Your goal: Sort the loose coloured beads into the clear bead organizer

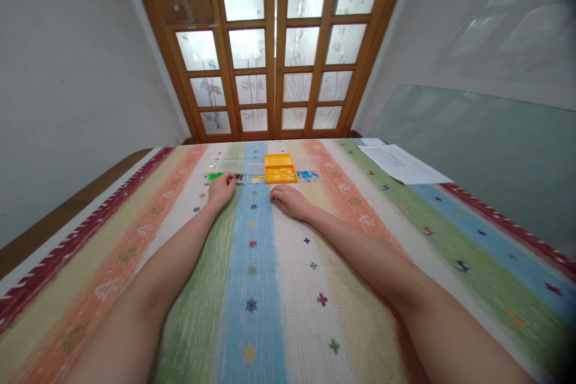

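My left hand (221, 189) is at the near edge of a row of clear plastic boxes, fingertips pinched together over the dark brown pieces (239, 177). Whatever is between those fingertips is too small to make out. Small green pieces (213, 176) lie just left of its fingers. My right hand (290, 200) rests on the cloth in front of an open orange box (279, 160), its fingers curled together and pointing left. The undersides of these fingers are hidden. Small pale pieces lie inside the orange box. Yellow pieces (257, 177) sit to its left, blue pieces (308, 175) to its right.
A striped, patterned tablecloth (252, 264) covers the table. White printed sheets (402, 163) lie at the right. A glass-like panel (477, 150) leans along the right wall. Wooden doors with frosted panes (275, 48) stand beyond the far table edge.
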Available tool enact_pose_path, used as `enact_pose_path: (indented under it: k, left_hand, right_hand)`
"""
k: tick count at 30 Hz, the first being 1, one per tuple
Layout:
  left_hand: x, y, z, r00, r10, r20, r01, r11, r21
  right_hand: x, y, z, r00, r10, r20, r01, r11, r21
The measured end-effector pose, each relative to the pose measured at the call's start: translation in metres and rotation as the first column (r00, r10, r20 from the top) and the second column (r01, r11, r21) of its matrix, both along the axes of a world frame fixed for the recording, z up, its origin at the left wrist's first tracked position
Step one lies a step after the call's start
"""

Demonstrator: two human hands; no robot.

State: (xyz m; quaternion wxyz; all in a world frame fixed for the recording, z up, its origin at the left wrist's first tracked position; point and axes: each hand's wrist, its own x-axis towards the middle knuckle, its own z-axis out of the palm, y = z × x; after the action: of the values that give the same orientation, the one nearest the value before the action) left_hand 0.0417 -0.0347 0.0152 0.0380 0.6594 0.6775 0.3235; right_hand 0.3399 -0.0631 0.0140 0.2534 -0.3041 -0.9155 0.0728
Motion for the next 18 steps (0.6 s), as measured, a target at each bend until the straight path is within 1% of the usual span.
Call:
enact_pose_path:
  k: [3,7,12,15,18]
  left_hand:
    - [0.0,0.0,-0.001,1.0,-0.003,-0.003,0.003,1.0,0.005]
    - [-0.001,0.0,-0.002,1.0,-0.01,-0.006,0.01,1.0,0.016]
    - [0.0,-0.001,-0.001,1.0,-0.01,-0.009,0.01,1.0,0.001]
    - [0.0,-0.001,-0.001,1.0,-0.025,-0.013,0.025,1.0,0.007]
    - [-0.001,0.0,-0.002,0.999,-0.024,-0.023,0.024,1.0,0.018]
  right_hand:
    - [0.004,0.006,0.0,0.992,-0.123,-0.033,0.123,0.992,-0.003]
    - [0.021,0.024,-0.002,0.946,-0.291,-0.142,0.285,0.957,-0.059]
    - [0.045,0.045,-0.004,0.818,-0.5,-0.286,0.491,0.865,-0.108]
    - [0.054,0.051,-0.005,0.755,-0.574,-0.317,0.569,0.814,-0.119]
    - [0.059,0.052,-0.006,0.728,-0.603,-0.326,0.61,0.787,-0.092]
